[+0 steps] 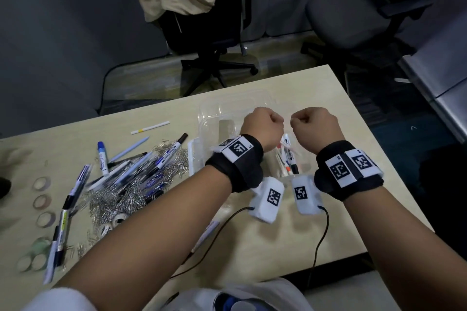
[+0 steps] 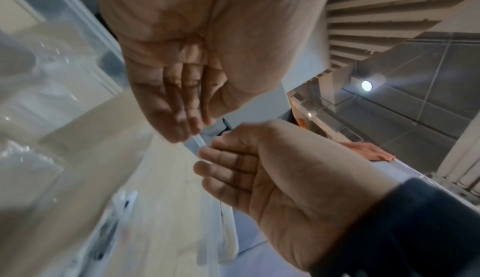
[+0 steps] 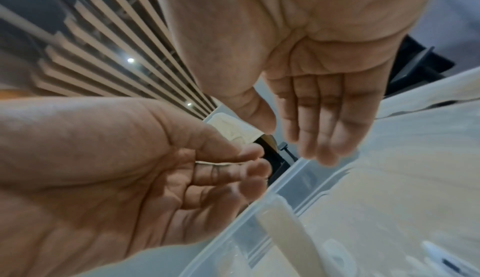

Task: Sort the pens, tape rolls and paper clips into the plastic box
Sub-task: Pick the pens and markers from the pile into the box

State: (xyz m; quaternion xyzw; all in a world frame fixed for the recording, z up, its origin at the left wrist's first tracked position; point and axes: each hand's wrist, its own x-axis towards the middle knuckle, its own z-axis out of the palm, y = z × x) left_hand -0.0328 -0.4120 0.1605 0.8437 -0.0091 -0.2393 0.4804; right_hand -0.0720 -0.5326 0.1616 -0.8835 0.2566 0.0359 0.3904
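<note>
Both hands are held up right over the plastic box (image 1: 208, 118), knuckles nearly touching. The left hand (image 1: 262, 125) is curled, with a thin silvery sliver (image 3: 207, 163) pinched between thumb and forefinger; it's too small to be identified. The right hand (image 1: 314, 126) is loosely curled and nothing is gripped in it. A few pens (image 1: 288, 159) are already lying inside the box. Left of the box, a jumble of pens (image 1: 131, 171) is spread over a heap of paper clips (image 1: 111, 199), and further left of the box the tape rolls (image 1: 43, 199) are lined up.
</note>
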